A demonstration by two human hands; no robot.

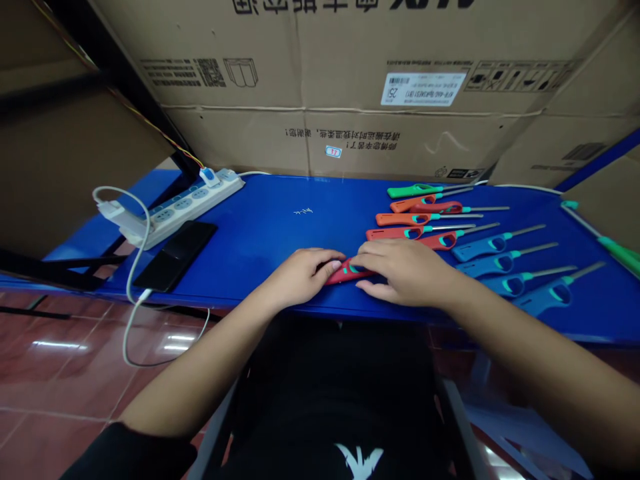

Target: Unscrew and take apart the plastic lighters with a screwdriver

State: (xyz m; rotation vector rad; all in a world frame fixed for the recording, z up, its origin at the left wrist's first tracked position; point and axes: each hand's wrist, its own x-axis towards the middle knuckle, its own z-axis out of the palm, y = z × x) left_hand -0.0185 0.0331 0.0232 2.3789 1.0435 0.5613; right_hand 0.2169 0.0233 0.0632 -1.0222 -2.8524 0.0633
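Near the front edge of the blue table [270, 233], a red lighter [345, 272] with green parts lies between my hands. My left hand [306, 275] grips its left end between thumb and fingers. Over its right part rests my right hand [400, 270], fingers curved around it and thumb below, hiding that end. Just beyond my right hand are more red lighters [395, 234], orange ones [400, 219] and a green one [410, 191]. Several blue lighters [483, 248] lie to the right, beside my right forearm.
A white power strip [187, 207] with a plugged-in charger and a black phone [176, 257] on a white cable lie at the left. Large cardboard [300, 87] stands behind the table. A green and white object [617, 253] is at the far right.
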